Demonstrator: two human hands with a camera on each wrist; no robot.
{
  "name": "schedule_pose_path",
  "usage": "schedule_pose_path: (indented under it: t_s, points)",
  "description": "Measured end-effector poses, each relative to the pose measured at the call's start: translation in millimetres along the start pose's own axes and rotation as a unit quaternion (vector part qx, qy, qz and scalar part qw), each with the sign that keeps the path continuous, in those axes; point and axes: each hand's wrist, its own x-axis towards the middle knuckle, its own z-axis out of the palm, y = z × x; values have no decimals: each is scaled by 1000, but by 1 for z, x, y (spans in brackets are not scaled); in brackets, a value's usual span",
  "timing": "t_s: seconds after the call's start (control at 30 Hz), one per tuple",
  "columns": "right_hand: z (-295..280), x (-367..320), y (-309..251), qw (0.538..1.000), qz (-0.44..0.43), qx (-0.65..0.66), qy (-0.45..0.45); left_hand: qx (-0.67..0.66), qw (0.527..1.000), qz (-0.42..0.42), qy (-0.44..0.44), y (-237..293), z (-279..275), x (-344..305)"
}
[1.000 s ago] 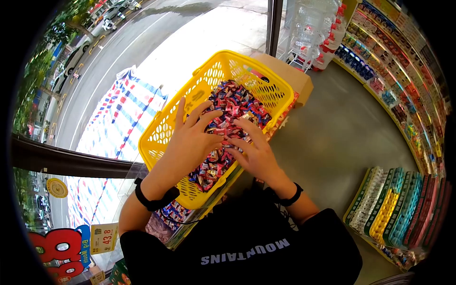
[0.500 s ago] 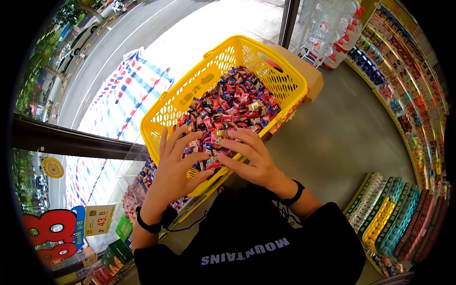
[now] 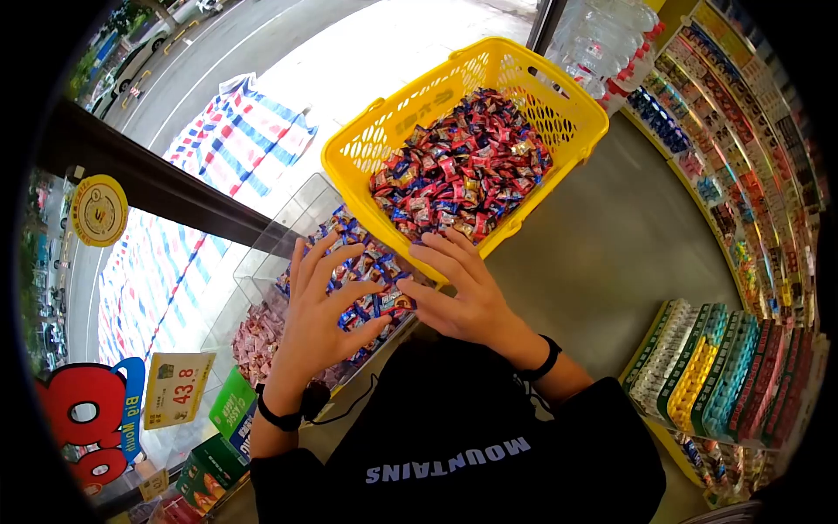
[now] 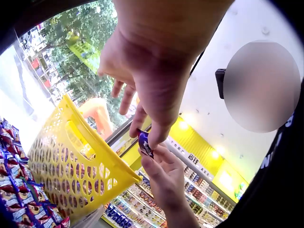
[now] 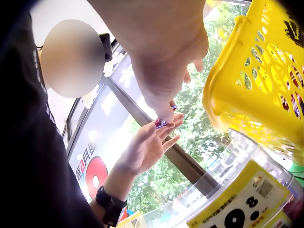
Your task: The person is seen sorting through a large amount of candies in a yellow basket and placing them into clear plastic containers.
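I see the yellow basket (image 3: 384, 135) dead ahead, heaped w/ wrapped sweets (image 3: 463, 162) in red, blue & gold. Its near corner sits just beyond both hands & overlaps the clear bin (image 3: 292, 214) below, so the basket wall blocks the way fwd. The bin holds more blue/red sweets (image 3: 349, 249) under the L fingers, w/ a compartment of pink sweets (image 3: 253, 336) beside them on the L. A yellow price tag (image 3: 177, 389) reading 43.8 hangs lower L, near the L wrist. R of the basket is bare grey floor (image 3: 611, 253). Water bottles (image 3: 602, 44) stand at the far end & rows of coloured packs (image 3: 711, 375) fill a shelf well off to the R. The candy (image 3: 397, 303) is between the two hands, over the bin's near edge & just short of the basket. R hand (image 3: 467, 297): narrow grip, fingertips pinching the candy's lower end. L hand (image 3: 319, 319): grip wide, fingers splayed & straight, only the thumb tip touching the candy's top. In the L wrist view the candy's long axis stands near upright, leaning a bit, upper end at the L thumb & lower end in the R fingers. In the head view it's too small for me to tell which way it points.
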Motion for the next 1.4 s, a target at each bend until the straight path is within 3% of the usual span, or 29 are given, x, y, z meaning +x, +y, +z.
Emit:
schedule_pose_path:
  t_s: [0.37,0.63,0.93,1.03,1.23,1.4]
  points:
    - [84,2,-53,991,61,30,-114,-10,999,0,30,-60,16,-87]
    - [119,16,-46,992,59,30,-104,10,998,-27,50,-89,25,-100]
    - [142,37,-24,962,52,-201,-176,145,987,-71,-22,-100,34,-97]
    - [168,38,-1,947,37,-283,-147,165,984,-66,-30,-99,36,-96]
    - [199,50,27,931,29,-344,-117,164,983,-69,-43,-98,37,-98]
    - [201,58,33,906,22,-389,-162,165,983,-66,-51,-101,37,-99]
